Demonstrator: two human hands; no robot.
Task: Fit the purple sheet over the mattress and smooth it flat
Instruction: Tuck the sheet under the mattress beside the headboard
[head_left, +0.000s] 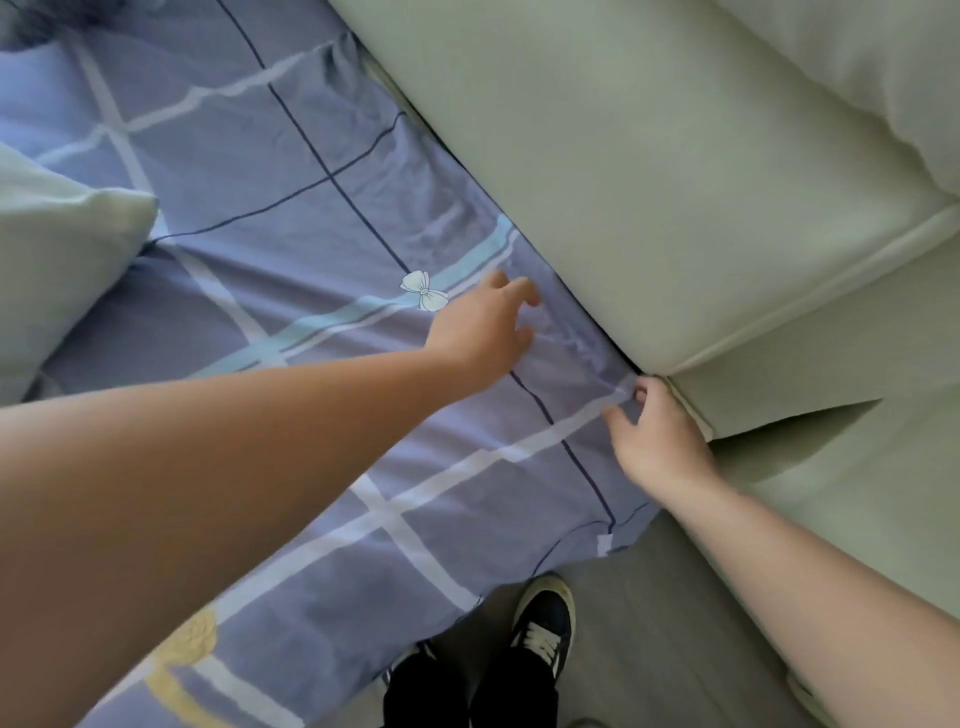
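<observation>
1. The purple sheet (311, 218) lay spread over the bed, creased where its right edge met the pale padded headboard (649, 182).
2. The left hand (483, 327) reached over the sheet near that edge, fingers loosely apart, holding nothing.
3. The right hand (657, 436) pinched a fold of sheet between thumb and forefinger at the headboard's near corner.
4. A pillow (52, 270) lay at the left.

Purple sheet (322, 249): lavender cloth checked with white and pale blue bands and thin dark lines, bearing a white bow motif. It is spread across the left and centre of the frame, creased along its upper right edge.
</observation>
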